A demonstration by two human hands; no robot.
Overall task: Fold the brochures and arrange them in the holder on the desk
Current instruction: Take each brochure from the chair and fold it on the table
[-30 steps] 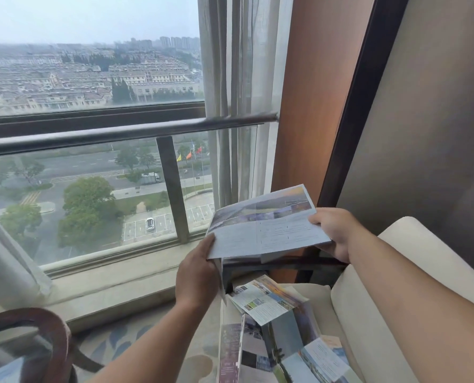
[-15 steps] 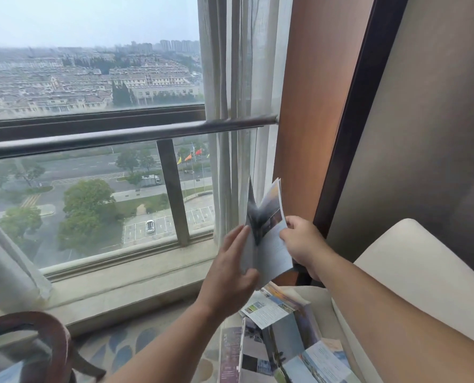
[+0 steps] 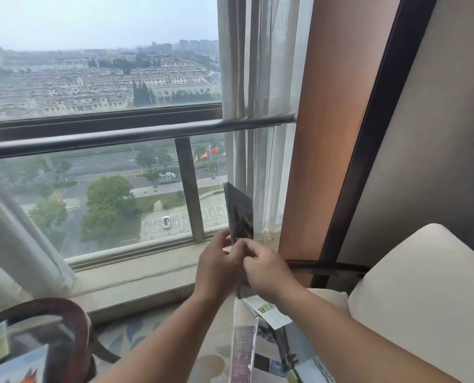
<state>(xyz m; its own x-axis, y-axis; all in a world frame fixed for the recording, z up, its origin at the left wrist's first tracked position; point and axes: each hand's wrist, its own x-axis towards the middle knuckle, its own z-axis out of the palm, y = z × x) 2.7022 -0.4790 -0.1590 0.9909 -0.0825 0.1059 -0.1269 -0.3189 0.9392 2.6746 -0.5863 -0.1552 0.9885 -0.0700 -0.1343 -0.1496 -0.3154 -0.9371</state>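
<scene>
A folded brochure (image 3: 240,214) stands upright and edge-on in front of the window, its dark printed face showing. My left hand (image 3: 216,268) pinches its lower left side and my right hand (image 3: 266,269) pinches its lower right side; the two hands meet around its bottom part. Below them, several loose brochures (image 3: 260,346) lie unfolded on the cream seat. No holder can be made out.
A cream armchair (image 3: 423,286) with a dark wooden arm (image 3: 327,266) fills the right. A round dark-rimmed glass table (image 3: 72,316) with printed cards (image 3: 17,363) sits at bottom left. The window rail (image 3: 119,136), sill and curtains lie ahead.
The brochure, spread wide a second ago, has been folded shut into a narrow upright strip. Both hands have come together at its lower part.
</scene>
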